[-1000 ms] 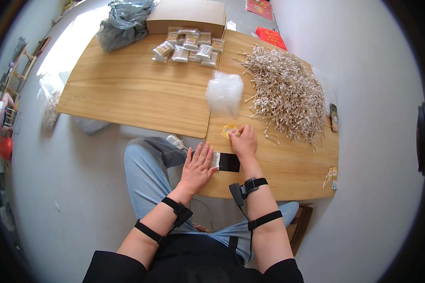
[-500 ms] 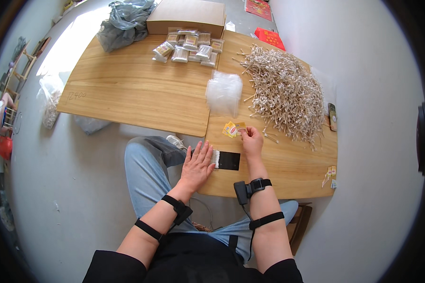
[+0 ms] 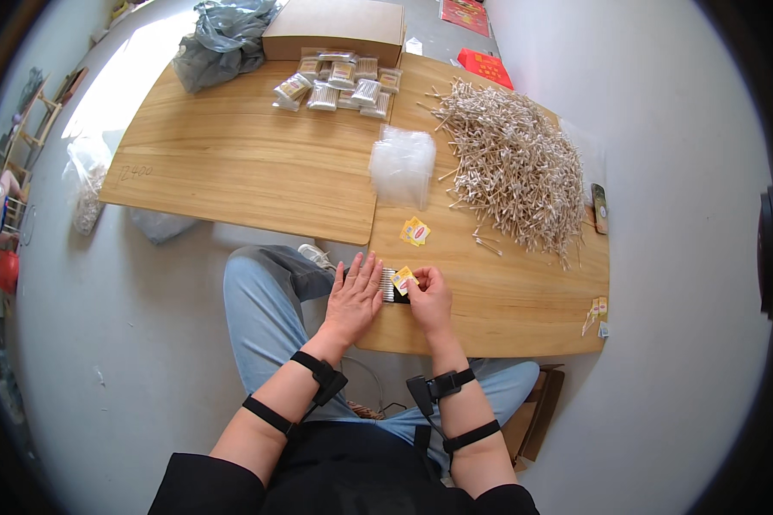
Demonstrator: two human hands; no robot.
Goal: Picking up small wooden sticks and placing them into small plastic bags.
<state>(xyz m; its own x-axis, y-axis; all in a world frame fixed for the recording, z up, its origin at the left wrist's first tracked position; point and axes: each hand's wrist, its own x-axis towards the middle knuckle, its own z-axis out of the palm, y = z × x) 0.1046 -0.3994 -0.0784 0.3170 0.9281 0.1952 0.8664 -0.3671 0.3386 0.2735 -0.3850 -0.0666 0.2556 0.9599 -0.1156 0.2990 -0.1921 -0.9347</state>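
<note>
My left hand [image 3: 354,294] lies flat with its fingers stretched out, covering part of a row of cotton swabs [image 3: 388,286]. The swabs lie side by side on a black card [image 3: 401,298], mostly hidden by my hands. Between the thumb and fingers of my right hand [image 3: 430,296] is a small yellow label card [image 3: 403,279], held over the right end of the row. A few more yellow label cards [image 3: 416,231] lie fanned on the table just beyond. Behind them is a stack of clear plastic bags [image 3: 402,167].
A big heap of loose cotton swabs [image 3: 511,167] covers the right side of the wooden table [image 3: 249,154]. Filled swab packs [image 3: 342,77] are piled before a cardboard box [image 3: 333,26], beside a grey plastic bag [image 3: 223,43]. A phone [image 3: 599,208] lies at the right edge.
My right hand has picked one yellow label card off the small pile and drawn it back toward me, over the swab row. My left hand stays on the swabs.
</note>
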